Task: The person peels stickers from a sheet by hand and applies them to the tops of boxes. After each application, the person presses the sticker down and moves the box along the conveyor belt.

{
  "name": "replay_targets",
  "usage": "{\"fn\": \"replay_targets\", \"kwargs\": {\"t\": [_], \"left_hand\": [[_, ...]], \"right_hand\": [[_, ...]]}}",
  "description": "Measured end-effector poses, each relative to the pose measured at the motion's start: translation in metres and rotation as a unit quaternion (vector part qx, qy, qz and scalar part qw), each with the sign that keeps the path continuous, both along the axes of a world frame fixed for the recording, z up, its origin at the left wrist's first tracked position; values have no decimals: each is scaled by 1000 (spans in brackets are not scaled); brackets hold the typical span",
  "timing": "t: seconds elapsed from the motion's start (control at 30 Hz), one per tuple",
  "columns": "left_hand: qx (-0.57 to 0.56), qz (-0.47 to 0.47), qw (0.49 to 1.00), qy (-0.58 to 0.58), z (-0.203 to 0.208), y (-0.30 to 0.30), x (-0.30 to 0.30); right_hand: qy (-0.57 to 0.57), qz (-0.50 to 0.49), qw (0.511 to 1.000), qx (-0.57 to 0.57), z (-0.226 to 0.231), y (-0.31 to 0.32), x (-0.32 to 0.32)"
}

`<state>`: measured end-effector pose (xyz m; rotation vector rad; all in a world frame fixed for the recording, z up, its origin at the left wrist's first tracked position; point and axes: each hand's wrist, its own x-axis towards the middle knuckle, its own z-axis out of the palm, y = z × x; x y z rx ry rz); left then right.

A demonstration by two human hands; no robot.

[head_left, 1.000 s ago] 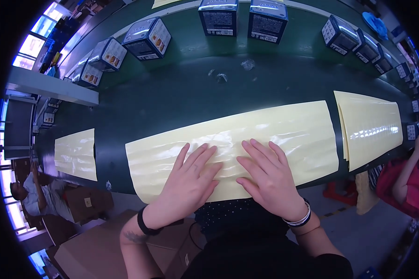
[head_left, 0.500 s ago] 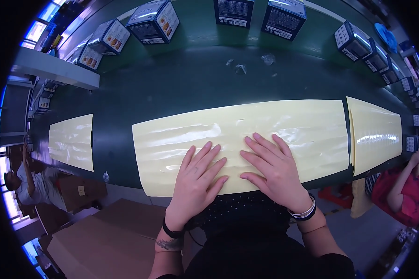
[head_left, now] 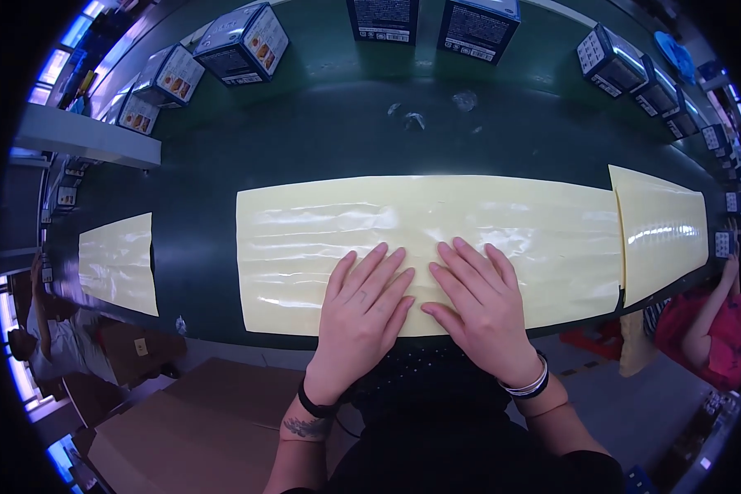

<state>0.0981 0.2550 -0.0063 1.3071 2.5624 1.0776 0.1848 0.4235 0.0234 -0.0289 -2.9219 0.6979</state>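
- Dark green worktop (head_left: 305, 136) fills the view, with blue boxes (head_left: 479, 31) standing along its far side and plastic scraps (head_left: 464, 101) nearer the middle.
- A long pale-yellow sheet (head_left: 436, 202) lies across the near edge, directly before the person; a smaller-looking sheet (head_left: 117, 263) lies well apart to its left, and layered sheets (head_left: 663, 235) just beside its right end.
- Left hand (head_left: 359, 313) and right hand (head_left: 482, 306) rest palm down on the long sheet, fingers spread, grasping nothing.
- Step in hand seems to be flattening the sheet; lengthwise ripples show, plainest left of the hands.
- Next move would likely call for light, even pressure outward from the middle, without dragging the sheet into its right-hand neighbours.
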Motion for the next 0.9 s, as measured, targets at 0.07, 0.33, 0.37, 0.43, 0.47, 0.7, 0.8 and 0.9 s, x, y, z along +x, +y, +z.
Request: {"fn": "replay_targets", "kwargs": {"t": [0.07,0.33,0.37,0.43,0.47,0.7,0.8,0.9], "left_hand": [[-8,-4,1000,30,1,3,-1],[4,-33,999,41,-1,7,1],[4,-33,999,41,-3,7,2],[26,-39,998,43,-6,7,4],[37,-43,997,45,-8,7,4],[65,-42,996,46,-15,10,11],[56,-44,997,40,-13,11,12],[39,-48,998,17,-6,13,9]], "right_hand": [[8,-1,1000,30,-5,0,-1],[25,6,999,45,-9,2,2],[25,7,999,45,-10,3,3],[34,7,999,35,-12,5,5],[39,6,999,30,-13,6,6],[39,-1,999,11,-13,13,6],[38,0,999,3,-15,16,6],[38,2,999,1,-15,19,9]]}}
